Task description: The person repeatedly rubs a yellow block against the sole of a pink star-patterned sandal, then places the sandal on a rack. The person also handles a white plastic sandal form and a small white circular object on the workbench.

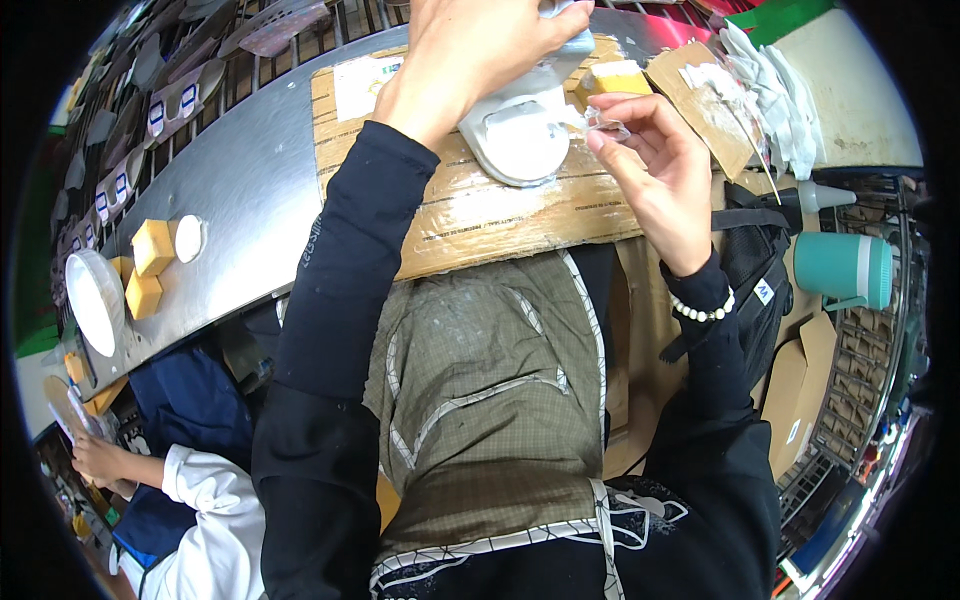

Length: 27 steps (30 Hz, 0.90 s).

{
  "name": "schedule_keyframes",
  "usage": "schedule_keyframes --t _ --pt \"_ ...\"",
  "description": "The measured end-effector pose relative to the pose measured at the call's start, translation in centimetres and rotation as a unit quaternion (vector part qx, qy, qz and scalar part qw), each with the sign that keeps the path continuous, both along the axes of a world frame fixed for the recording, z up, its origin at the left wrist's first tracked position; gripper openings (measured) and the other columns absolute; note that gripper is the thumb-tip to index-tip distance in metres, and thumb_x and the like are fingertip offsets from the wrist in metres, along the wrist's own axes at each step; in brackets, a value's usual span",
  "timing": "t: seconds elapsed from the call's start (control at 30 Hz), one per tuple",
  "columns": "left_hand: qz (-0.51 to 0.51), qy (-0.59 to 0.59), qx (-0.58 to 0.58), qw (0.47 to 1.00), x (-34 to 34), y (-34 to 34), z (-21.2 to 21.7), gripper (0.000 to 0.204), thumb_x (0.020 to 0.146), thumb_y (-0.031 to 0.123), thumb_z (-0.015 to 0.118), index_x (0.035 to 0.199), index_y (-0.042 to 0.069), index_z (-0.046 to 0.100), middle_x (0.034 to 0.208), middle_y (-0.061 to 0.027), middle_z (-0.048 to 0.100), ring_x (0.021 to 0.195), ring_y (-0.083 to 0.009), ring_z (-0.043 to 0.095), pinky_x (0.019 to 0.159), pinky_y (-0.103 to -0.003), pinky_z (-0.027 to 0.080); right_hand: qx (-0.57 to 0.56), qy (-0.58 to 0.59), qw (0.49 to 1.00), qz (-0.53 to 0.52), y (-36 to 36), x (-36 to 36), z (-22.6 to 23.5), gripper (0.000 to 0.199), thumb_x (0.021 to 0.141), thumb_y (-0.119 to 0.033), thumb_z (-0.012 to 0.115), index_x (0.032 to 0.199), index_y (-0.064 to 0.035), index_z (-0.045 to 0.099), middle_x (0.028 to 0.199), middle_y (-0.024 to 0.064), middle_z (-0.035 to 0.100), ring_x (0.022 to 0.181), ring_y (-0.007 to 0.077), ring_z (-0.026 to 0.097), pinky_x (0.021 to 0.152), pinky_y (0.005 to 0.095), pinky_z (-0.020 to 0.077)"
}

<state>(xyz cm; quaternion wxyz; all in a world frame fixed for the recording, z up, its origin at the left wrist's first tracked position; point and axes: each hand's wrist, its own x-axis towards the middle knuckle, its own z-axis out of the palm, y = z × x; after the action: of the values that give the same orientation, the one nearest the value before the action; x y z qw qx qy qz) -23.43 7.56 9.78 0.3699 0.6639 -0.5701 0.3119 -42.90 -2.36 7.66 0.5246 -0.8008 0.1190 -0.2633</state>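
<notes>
A pale grey and white shoe sole [522,145] lies on the cardboard-covered bench, its rounded end toward me. My left hand [485,45] is closed over its far part, where something light blue shows under the fingers; the picture's upper edge cuts off some of the grip. Beside the rounded end, on its right, my right hand [655,155] pinches a small crumpled piece of clear plastic film [608,124] between thumb and fingers. Just beyond that hand sits a yellow sponge [617,78].
Taped cardboard [480,225] covers part of the metal bench [255,140]. Sponges [152,247] and a white bowl [92,302] stand left. A paste-smeared board [715,110], white gloves [785,110] and teal jug [855,270] are right. Another person's hand [100,460] works lower left.
</notes>
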Motion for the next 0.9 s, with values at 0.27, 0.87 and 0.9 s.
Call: schedule_keyframes --t 0.27,0.87,0.9 --pt "-0.004 0.005 0.004 1.0 0.0 0.0 0.0 0.03 0.082 0.02 0.066 0.11 0.007 0.068 0.108 -0.0106 0.067 0.099 -0.0279 0.063 0.086 -0.041 0.05 -0.336 -0.041 0.941 0.03 -0.2 0.9 0.8 0.018 0.075 0.002 0.073 0.092 0.0001 0.066 0.103 0.0106 0.068 0.083 0.0214 0.069 0.074 0.0308 0.0564" --pt "-0.013 0.015 0.001 1.0 0.1 -0.2 -0.2 0.031 0.083 0.02 0.065 0.111 0.007 0.067 0.108 -0.0104 0.068 0.095 -0.0266 0.065 0.084 -0.039 0.051 -0.165 -0.03 0.982 -0.087 3.1 0.3 -1.7 0.008 0.089 0.007 0.06 0.092 0.0018 0.054 0.103 0.0182 0.073 0.087 0.0228 0.072 0.077 0.0293 0.0552" --pt "-0.011 0.012 -0.003 1.0 0.1 -0.2 -0.2 0.031 0.083 0.02 0.064 0.111 0.006 0.067 0.108 -0.0104 0.068 0.095 -0.0265 0.065 0.084 -0.039 0.051 -0.187 -0.031 0.979 -0.077 2.8 0.3 -1.5 0.008 0.088 0.004 0.063 0.091 0.0022 0.056 0.101 0.0176 0.073 0.084 0.0237 0.072 0.074 0.0297 0.0554"
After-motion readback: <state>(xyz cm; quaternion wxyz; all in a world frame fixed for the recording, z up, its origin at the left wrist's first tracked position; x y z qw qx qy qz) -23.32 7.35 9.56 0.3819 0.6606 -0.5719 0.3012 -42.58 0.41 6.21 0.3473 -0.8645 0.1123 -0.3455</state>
